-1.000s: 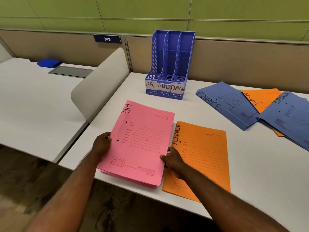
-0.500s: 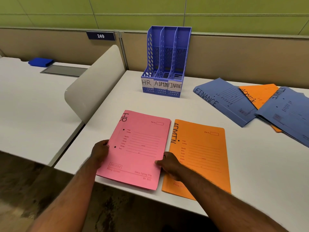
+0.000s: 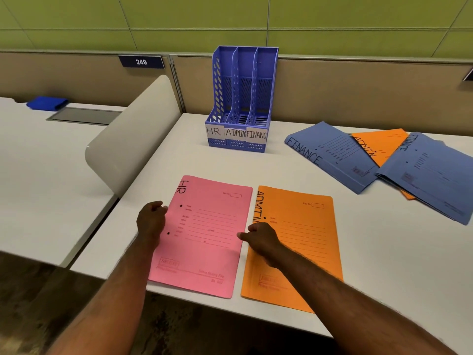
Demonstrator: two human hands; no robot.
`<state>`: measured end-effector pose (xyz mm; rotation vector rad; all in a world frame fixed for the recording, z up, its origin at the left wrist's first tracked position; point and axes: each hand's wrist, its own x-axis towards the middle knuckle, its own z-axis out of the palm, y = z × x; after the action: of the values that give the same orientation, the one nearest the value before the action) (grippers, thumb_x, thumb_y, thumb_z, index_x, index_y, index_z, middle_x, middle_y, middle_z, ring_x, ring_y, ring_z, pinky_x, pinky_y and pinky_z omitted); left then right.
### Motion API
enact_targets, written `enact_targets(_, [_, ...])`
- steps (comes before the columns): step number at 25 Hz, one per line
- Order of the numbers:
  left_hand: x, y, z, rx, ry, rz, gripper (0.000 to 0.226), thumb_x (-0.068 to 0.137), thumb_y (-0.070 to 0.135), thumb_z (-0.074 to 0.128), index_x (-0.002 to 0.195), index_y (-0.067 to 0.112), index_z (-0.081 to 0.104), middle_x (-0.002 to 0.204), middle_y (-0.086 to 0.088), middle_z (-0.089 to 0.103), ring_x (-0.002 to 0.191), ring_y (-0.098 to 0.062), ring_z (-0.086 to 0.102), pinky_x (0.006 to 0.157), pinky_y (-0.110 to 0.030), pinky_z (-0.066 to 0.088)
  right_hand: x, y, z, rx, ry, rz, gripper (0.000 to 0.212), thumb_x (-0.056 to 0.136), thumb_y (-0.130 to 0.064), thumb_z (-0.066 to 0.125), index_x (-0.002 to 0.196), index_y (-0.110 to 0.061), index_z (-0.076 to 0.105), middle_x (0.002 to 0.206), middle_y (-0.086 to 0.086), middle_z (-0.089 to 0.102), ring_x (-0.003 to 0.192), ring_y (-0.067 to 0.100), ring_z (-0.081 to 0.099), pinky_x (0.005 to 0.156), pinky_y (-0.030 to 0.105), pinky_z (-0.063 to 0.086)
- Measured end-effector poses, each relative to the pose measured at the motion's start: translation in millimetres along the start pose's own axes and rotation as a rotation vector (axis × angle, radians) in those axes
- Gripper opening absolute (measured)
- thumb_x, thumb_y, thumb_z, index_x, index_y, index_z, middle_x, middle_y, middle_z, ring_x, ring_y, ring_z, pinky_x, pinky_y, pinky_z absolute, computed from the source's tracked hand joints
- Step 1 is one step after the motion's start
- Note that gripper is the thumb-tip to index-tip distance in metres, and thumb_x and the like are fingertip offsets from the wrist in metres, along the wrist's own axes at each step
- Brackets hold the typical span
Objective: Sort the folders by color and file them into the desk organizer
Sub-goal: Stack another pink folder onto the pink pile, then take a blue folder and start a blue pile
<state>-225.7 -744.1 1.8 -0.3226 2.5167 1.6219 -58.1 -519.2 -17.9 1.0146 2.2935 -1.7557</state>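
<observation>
From the head view, the blue desk organizer [image 3: 242,98] stands upright at the back of the white desk [image 3: 384,265], against the partition. It has three slots with paper labels reading HR, ADMIN and FINANC, left to right; no folder shows in any of them.

Near the front edge lies the pink HR folder [image 3: 204,237], flat, its lower corner hanging just over the desk edge. Right beside it, edges almost touching, lies an orange ADMIN folder [image 3: 299,242], also overhanging the edge. Well off to the right sits a loose fan of folders: a blue FINANCE folder [image 3: 330,155], a second orange folder [image 3: 378,144] partly under it, and another blue folder [image 3: 430,178] overlapping the orange one.

The left hand [image 3: 151,221] rests at the pink folder's left edge, fingers curled round that edge, gripping it. The right hand [image 3: 259,239] sits at the pink folder's right edge, over the seam with the orange one, fingers bent and pinching that edge. Both forearms reach in from below.
</observation>
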Motion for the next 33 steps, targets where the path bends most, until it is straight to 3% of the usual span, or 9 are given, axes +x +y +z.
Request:
enact_targets(3, [-12, 19, 24, 0.003, -0.079, 0.116, 0.028, 0.090, 0.013, 0.059, 0.117, 0.010, 0.063, 0.120, -0.009, 0.065, 0.108, -0.023, 0.058, 0.090, -0.034, 0.043, 1, -2, -26, 0.018, 0.041, -0.021, 0.027, 0.083, -0.027, 0.071, 0.101, -0.011, 0.059, 0.092, 0.001, 0.060, 0.080, 0.014, 0.055, 0.064, 0.029, 0.047])
enact_targets(6, [-29, 34, 59, 0.022, -0.212, 0.220, 0.026, 0.091, 0.013, 0.059, 0.117, 0.013, 0.064, 0.118, -0.003, 0.064, 0.108, -0.019, 0.056, 0.091, -0.034, 0.044, 0, 4, -63, -0.004, 0.117, -0.080, 0.033, 0.083, -0.025, 0.071, 0.112, -0.012, 0.061, 0.100, -0.003, 0.058, 0.090, 0.012, 0.055, 0.072, 0.025, 0.047])
enact_targets(12, [-79, 59, 144, 0.034, -0.447, 0.341, 0.025, 0.093, 0.016, 0.058, 0.117, 0.016, 0.062, 0.115, 0.000, 0.063, 0.102, -0.014, 0.057, 0.087, -0.033, 0.046, -1, 31, -155, -0.013, 0.319, -0.095, 0.035, 0.084, -0.022, 0.071, 0.116, -0.013, 0.061, 0.115, 0.001, 0.062, 0.100, 0.013, 0.056, 0.087, 0.027, 0.046])
enact_targets(14, [-96, 70, 173, 0.022, -0.510, 0.364, 0.022, 0.092, 0.016, 0.061, 0.114, 0.017, 0.064, 0.111, -0.001, 0.065, 0.091, -0.012, 0.060, 0.076, -0.030, 0.052, 0, 40, -187, -0.001, 0.383, -0.099, 0.034, 0.084, -0.020, 0.070, 0.117, -0.013, 0.061, 0.117, 0.003, 0.063, 0.100, 0.013, 0.057, 0.088, 0.028, 0.048])
enact_targets(16, [-112, 81, 203, 0.033, -0.557, 0.385, 0.020, 0.091, 0.018, 0.062, 0.111, 0.020, 0.065, 0.110, -0.002, 0.064, 0.084, -0.016, 0.058, 0.058, -0.025, 0.048, 3, 50, -220, 0.004, 0.429, -0.100, 0.034, 0.085, -0.017, 0.070, 0.117, -0.012, 0.061, 0.118, 0.004, 0.063, 0.101, 0.015, 0.058, 0.085, 0.027, 0.047])
enact_targets(17, [-119, 86, 219, 0.040, -0.575, 0.389, 0.019, 0.091, 0.019, 0.062, 0.110, 0.021, 0.065, 0.112, -0.002, 0.064, 0.085, -0.017, 0.057, 0.057, -0.025, 0.045, 5, 56, -236, 0.012, 0.442, -0.096, 0.034, 0.085, -0.016, 0.070, 0.118, -0.011, 0.060, 0.119, 0.005, 0.063, 0.102, 0.016, 0.059, 0.085, 0.026, 0.047])
enact_targets(22, [-151, 116, 297, 0.068, -0.663, 0.449, 0.022, 0.092, 0.018, 0.060, 0.114, 0.020, 0.064, 0.120, 0.001, 0.062, 0.104, -0.020, 0.058, 0.078, -0.033, 0.048, 15, 89, -321, 0.043, 0.548, -0.088, 0.033, 0.085, -0.011, 0.069, 0.117, -0.008, 0.060, 0.119, 0.007, 0.063, 0.106, 0.020, 0.059, 0.087, 0.029, 0.049])
enact_targets(28, [-184, 158, 391, 0.129, -0.725, 0.497, 0.023, 0.092, 0.018, 0.061, 0.115, 0.017, 0.063, 0.121, 0.001, 0.060, 0.105, -0.021, 0.056, 0.081, -0.029, 0.046, 38, 126, -413, 0.021, 0.680, -0.110, 0.027, 0.082, -0.004, 0.071, 0.108, -0.003, 0.062, 0.113, 0.012, 0.063, 0.104, 0.027, 0.060, 0.084, 0.029, 0.048])
enact_targets(33, [-197, 180, 465, 0.220, -0.759, 0.549, 0.026, 0.092, 0.018, 0.061, 0.118, 0.014, 0.063, 0.122, -0.005, 0.059, 0.108, -0.020, 0.055, 0.086, -0.028, 0.044, 66, 160, -475, -0.009, 0.720, -0.062, 0.033, 0.082, -0.007, 0.072, 0.113, -0.002, 0.060, 0.121, 0.016, 0.059, 0.114, 0.029, 0.056, 0.092, 0.034, 0.050])
